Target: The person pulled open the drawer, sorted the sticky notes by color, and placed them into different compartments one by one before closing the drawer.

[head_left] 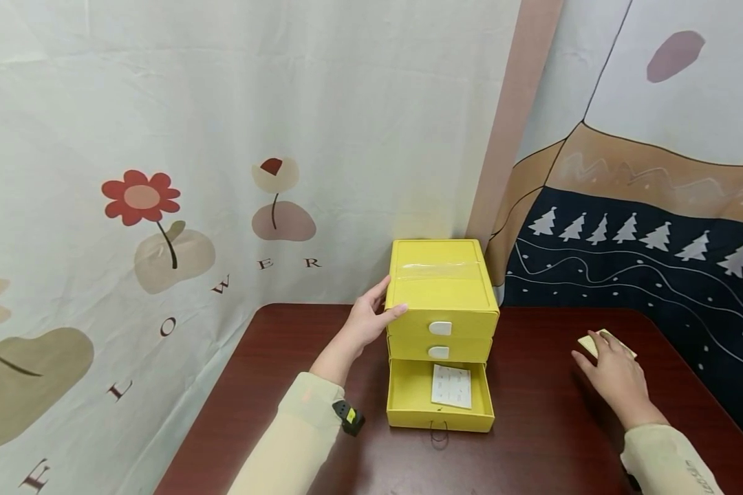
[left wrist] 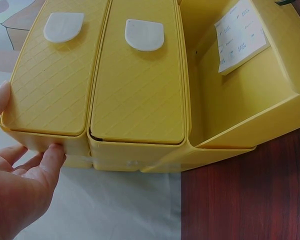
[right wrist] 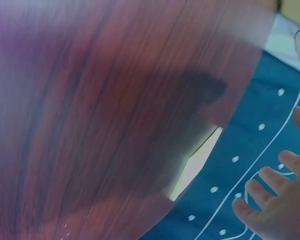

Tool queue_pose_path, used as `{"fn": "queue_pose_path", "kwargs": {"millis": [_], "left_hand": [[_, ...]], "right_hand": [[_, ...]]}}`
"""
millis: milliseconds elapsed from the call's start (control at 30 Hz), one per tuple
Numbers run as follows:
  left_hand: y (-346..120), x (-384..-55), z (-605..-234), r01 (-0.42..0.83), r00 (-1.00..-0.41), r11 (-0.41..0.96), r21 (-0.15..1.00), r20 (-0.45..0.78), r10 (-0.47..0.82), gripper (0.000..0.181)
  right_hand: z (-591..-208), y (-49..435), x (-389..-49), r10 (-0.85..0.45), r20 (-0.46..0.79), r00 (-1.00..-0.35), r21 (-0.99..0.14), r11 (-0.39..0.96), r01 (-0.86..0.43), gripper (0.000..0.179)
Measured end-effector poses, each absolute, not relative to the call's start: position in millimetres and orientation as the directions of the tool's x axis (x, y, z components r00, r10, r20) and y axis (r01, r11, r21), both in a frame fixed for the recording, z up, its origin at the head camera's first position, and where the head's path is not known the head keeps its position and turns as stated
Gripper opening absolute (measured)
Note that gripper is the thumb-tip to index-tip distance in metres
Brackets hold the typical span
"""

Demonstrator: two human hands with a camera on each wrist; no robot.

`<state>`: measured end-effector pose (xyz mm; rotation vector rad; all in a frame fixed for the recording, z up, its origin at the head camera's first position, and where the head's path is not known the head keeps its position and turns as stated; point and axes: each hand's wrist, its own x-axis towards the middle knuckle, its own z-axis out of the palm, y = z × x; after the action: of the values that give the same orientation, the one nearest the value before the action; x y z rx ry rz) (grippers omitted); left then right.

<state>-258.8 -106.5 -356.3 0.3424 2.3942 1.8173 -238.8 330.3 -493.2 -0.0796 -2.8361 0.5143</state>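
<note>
A yellow drawer box stands on the table with its bottom drawer pulled out. Inside that drawer lies a white printed pad, also visible in the left wrist view. My left hand touches the upper left side of the box, its thumb near the front corner and its fingers along the side wall. Over at the right, my right hand hovers above a flat pale yellow pad, partly covering it. The right wrist view shows those fingers spread with nothing between them, apart from the pad.
Two upper drawers with white tabs are closed. A thin dark loop hangs at the open drawer's front. Printed curtains stand behind the dark red wooden table.
</note>
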Motion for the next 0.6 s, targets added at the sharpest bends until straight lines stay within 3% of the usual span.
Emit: {"fn": "queue_pose_path", "kwargs": {"millis": [300, 600], "left_hand": [[-106.3, -257.8, -356.1, 0.107, -0.970, 0.274, 0.956, 0.039, 0.241, 0.077], [-106.1, -258.8, -356.2, 0.106, -0.969, 0.282, 0.954, 0.035, 0.246, 0.077]], "right_hand": [[-502.1, 359.1, -246.7, 0.141, 0.007, -0.990, -0.349, 0.928, 0.129, 0.088], [-510.4, 373.5, -253.7, 0.064, -0.222, -0.973, -0.336, 0.932, 0.138, 0.105]]}}
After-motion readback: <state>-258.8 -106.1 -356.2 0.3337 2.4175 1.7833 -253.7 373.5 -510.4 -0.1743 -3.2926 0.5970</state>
